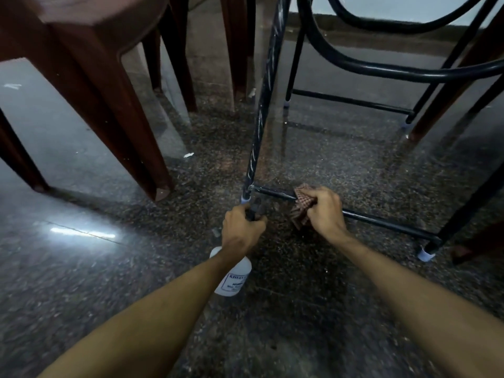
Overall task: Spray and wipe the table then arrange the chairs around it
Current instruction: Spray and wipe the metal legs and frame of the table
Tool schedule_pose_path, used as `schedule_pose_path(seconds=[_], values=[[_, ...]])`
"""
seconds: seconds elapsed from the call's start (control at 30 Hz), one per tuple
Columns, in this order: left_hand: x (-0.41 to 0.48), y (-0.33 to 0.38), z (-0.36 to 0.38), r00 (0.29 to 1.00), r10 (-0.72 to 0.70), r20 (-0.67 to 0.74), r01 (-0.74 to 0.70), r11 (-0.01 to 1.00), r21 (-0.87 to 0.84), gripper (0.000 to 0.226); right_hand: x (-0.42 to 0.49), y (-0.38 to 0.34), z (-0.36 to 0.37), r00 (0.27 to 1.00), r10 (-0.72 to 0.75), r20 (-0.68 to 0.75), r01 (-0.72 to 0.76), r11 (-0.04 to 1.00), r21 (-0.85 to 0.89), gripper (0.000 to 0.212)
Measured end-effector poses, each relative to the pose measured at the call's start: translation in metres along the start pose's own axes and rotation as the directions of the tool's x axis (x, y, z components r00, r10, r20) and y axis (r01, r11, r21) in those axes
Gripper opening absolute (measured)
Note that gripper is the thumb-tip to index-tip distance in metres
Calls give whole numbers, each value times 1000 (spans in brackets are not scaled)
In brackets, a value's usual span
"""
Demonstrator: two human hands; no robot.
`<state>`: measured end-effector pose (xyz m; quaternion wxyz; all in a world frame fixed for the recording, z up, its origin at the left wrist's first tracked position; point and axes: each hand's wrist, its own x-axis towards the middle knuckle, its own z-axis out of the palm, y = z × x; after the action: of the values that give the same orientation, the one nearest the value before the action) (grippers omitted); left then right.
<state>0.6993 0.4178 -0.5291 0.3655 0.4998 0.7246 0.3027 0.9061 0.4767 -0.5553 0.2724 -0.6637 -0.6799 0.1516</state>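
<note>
I look low at the floor under the table. My left hand (241, 229) grips a white spray bottle (235, 278) by its dark trigger head, which points toward the foot of a black metal table leg (263, 105). My right hand (324, 210) holds a checked brown cloth (301, 204) wrapped around the table's low black crossbar (381, 221). A brown plastic chair (90, 85) stands at the left, close to the leg.
Other black bars and curved tubes (381, 69) of the table frame cross the upper right. A second brown chair leg (441, 110) leans at the right. The floor (300, 309) is dark speckled stone with light glare at the left.
</note>
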Motion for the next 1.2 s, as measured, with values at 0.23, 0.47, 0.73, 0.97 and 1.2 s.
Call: schedule_pose_path(seconds=[0.23,0.47,0.73,0.97,1.2], values=[[10,-6,-24,994,-10,-110,9,1000,-7,19,21,-82,59,980,-119,157,101,988,117,57],[19,-24,-49,994,-24,-102,23,1000,-12,23,14,-51,43,986,-145,76,146,989,-4,46],[16,-30,-52,991,8,-131,-12,999,-35,17,-2,-54,30,807,-420,416,562,763,-319,69],[20,-30,-55,990,-2,-143,-13,995,-99,20,18,-100,60,700,-630,336,713,593,-374,60],[29,-41,-63,988,27,-154,-42,995,-96,21,-5,-43,62,685,-532,498,720,600,-348,55]])
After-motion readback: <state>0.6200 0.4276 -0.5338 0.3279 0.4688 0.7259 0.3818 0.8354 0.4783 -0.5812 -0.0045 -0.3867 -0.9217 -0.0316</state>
